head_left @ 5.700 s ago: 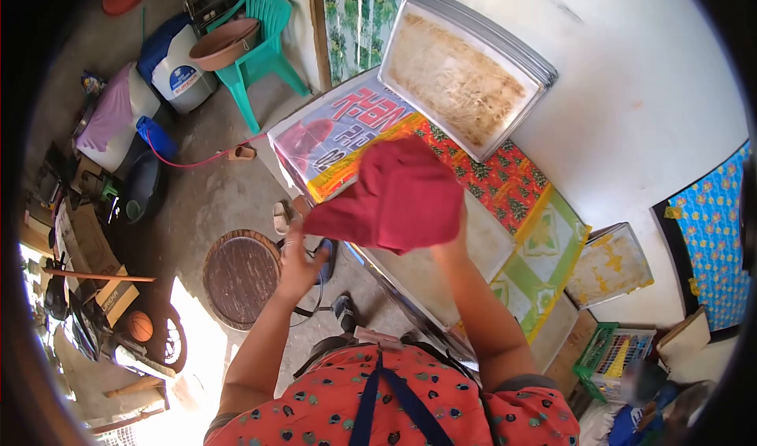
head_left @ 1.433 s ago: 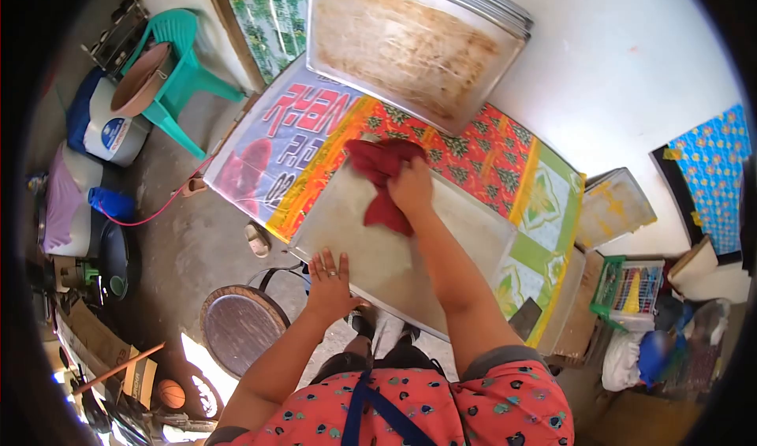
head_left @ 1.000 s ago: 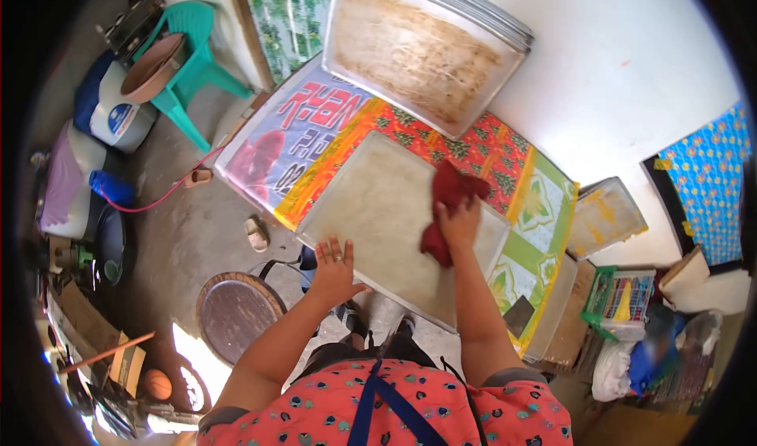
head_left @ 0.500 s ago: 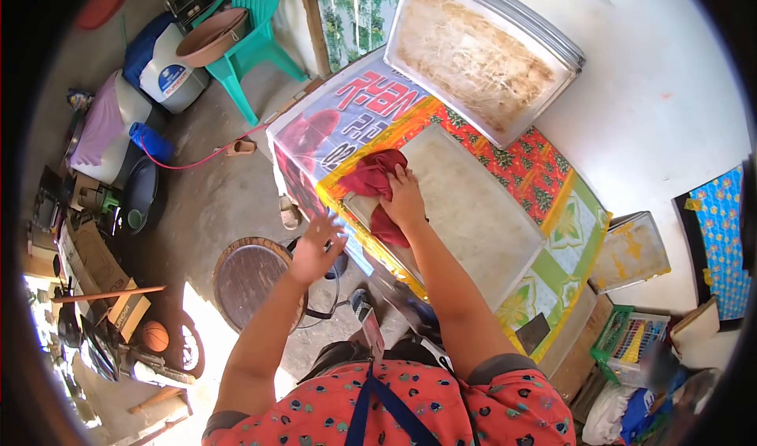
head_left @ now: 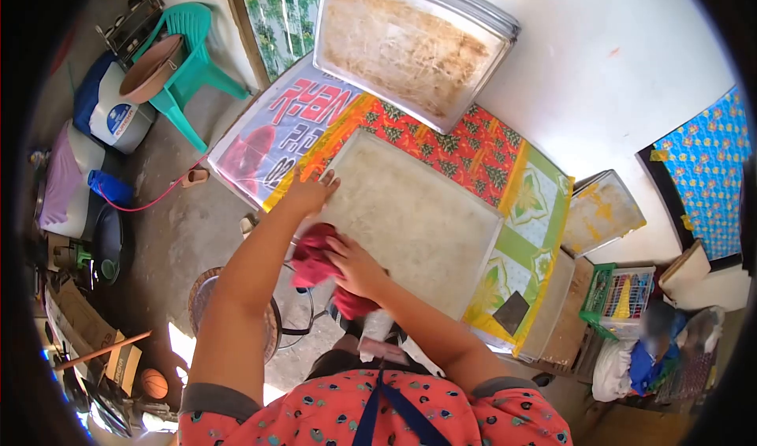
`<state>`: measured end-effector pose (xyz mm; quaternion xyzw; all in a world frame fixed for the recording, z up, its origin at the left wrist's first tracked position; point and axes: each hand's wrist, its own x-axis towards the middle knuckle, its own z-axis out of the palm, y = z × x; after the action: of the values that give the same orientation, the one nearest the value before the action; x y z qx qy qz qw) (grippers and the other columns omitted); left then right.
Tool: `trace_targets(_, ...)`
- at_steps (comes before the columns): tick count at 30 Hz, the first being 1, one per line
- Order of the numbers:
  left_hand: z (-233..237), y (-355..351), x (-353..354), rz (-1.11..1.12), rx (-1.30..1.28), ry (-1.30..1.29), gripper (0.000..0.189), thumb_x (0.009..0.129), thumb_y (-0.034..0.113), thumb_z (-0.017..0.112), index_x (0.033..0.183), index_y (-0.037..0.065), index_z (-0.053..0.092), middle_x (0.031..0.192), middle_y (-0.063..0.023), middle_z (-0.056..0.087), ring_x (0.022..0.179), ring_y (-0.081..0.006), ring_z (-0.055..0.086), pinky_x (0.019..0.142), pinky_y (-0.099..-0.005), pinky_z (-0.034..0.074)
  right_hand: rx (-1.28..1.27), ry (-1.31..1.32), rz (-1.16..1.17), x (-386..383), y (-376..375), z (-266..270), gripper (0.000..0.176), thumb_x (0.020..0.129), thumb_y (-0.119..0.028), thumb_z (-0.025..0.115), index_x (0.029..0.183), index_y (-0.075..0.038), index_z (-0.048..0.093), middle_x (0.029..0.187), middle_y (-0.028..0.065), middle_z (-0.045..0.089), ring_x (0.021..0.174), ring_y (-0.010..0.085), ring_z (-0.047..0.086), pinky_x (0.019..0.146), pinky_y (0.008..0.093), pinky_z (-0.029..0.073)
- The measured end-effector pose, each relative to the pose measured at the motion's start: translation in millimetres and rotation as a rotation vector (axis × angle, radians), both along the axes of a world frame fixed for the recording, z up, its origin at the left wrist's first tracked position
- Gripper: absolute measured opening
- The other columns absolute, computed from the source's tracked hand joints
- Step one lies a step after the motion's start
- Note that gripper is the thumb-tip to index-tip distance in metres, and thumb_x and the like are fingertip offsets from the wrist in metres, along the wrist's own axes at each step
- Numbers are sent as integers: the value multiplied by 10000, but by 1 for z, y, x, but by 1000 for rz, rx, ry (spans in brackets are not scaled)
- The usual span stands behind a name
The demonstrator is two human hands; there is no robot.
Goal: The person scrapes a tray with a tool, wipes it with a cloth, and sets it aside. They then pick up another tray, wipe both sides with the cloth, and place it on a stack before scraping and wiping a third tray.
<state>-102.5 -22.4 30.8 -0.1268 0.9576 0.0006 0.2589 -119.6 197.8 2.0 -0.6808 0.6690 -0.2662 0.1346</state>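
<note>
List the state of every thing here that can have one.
flat tray, lying flat on the table, pale film on it.
red cloth, bunched at the flat tray's near corner.
right hand, closed over the red cloth.
left hand, open, on the flat tray's edge.
leaning tray, propped against the wall, brown-stained.
bowl, resting on the green chair.
</note>
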Motion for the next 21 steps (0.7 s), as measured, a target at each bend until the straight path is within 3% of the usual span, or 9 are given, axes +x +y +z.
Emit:
trace_targets(2,6,-6,5,-42,-18,33,691,884,312,563,1470,264,199,1545,23,151,1406,-309,177,1050,-707,67,49,-47,-147,-10,64,3,581,717,-214,683,1236,-15,513,1400,185,373,1315,385,312,1098,452,262)
trace_targets(5,-3,-10,5,-47,1,30,682,889,335,545,1469,274,192,1550,38,121,1415,-297,154,1025,-738,47,190,-31,-551,-37,172,3,644,692,-128,678,1289,-28,459,1414,225,351,1344,388,282,1121,473,218)
trace_targets(6,-1,-13,4,-57,7,33,692,885,348,551,1469,272,188,1550,37,122,1415,-300,150,1028,-735,47,86,37,-673,-56,203,-19,670,677,-80,663,1306,-28,437,1412,243,343,1338,412,279,1118,479,220)
trace_targets(8,0,-12,5,-76,25,26,713,879,374,562,1471,269,180,1549,37,126,1415,-307,142,1033,-730,46,119,145,-913,-96,213,-24,702,690,-57,650,1343,-22,395,1421,257,319,1326,451,265,1112,494,224)
trace_targets(11,1,-6,1,-49,61,32,715,872,370,572,1469,269,191,1549,36,130,1418,-303,131,1034,-730,35,121,271,-1125,-180,154,-31,674,756,-178,658,1351,-9,389,1433,272,295,1320,453,272,1106,498,222)
trace_targets(14,-5,-8,0,-63,44,65,713,869,352,582,1467,259,205,1547,33,139,1418,-299,135,1035,-729,23,-4,254,-1053,-228,46,-36,718,757,-351,664,1330,8,423,1398,307,325,1320,446,280,1120,487,196)
trace_targets(17,-1,-5,2,-44,45,88,711,862,336,592,1464,246,224,1543,25,157,1416,-298,146,1038,-726,13,-52,290,-826,-198,-63,-34,687,769,-340,633,1324,11,431,1401,310,317,1334,435,262,1129,497,170)
trace_targets(21,-9,-4,2,-34,-36,107,711,851,366,586,1460,242,240,1529,9,212,1416,-276,163,1046,-710,6,-55,232,-370,-131,-150,-22,601,796,-292,614,1332,-68,458,1414,264,334,1325,418,297,1108,480,237)
